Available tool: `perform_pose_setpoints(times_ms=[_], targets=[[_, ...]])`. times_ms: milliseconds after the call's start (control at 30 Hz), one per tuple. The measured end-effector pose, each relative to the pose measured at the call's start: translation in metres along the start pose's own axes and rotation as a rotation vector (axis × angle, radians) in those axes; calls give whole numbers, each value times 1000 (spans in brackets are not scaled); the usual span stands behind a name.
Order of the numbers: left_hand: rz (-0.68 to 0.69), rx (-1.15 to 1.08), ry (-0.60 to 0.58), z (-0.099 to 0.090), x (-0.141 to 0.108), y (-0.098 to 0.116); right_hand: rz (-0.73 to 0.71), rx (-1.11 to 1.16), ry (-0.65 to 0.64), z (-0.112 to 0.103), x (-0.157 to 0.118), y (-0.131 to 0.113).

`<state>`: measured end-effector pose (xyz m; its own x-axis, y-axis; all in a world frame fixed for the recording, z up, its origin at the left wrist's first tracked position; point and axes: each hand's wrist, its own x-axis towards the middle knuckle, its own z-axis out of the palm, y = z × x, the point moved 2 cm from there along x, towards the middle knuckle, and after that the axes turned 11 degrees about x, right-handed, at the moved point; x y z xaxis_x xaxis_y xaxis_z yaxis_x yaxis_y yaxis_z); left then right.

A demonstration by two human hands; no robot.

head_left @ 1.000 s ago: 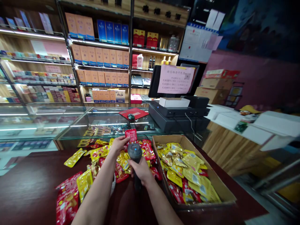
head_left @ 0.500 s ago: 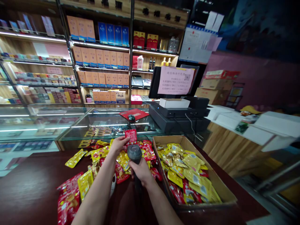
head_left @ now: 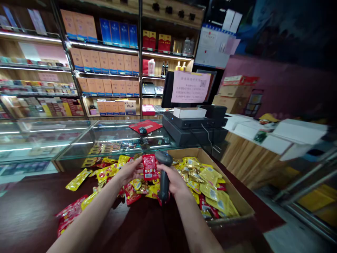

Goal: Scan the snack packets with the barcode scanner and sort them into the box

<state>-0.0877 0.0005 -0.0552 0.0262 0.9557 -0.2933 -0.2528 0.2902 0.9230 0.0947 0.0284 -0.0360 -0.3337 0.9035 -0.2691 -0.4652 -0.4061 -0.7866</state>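
Left grip (head_left: 131, 172) holds a red packet (head_left: 149, 166) near the far edge of the counter (head_left: 39, 196): light, soft, slick, I'd guess; pinch its border. Right grip (head_left: 174, 178) clasps a scanner (head_left: 164, 177).

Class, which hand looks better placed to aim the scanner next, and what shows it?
Probably the right hand: it grips the scanner by its handle, while the left hand is occupied holding the red packet.
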Motion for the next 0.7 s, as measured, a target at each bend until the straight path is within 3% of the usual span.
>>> perform_pose_setpoints(times_ms=[167, 267, 400, 500, 567, 700], targets=[[-90, -233, -318, 20, -1, 21, 39, 143, -45, -12, -2, -19], [-113, -243, -409, 42, 14, 33, 49, 202, -71, -29, 2, -38], [-148, -214, -488, 86, 50, 46, -45, 225, 23, -58, 2, -74], [-159, -189, -516, 126, 77, 54, -149, 233, 101, -80, -3, -101], [-180, -159, -474, 150, 93, 55, -253, 249, 135, -92, -6, -116], [-209, -95, -395, 179, 109, 48, -389, 250, 221, -113, -11, -128]])
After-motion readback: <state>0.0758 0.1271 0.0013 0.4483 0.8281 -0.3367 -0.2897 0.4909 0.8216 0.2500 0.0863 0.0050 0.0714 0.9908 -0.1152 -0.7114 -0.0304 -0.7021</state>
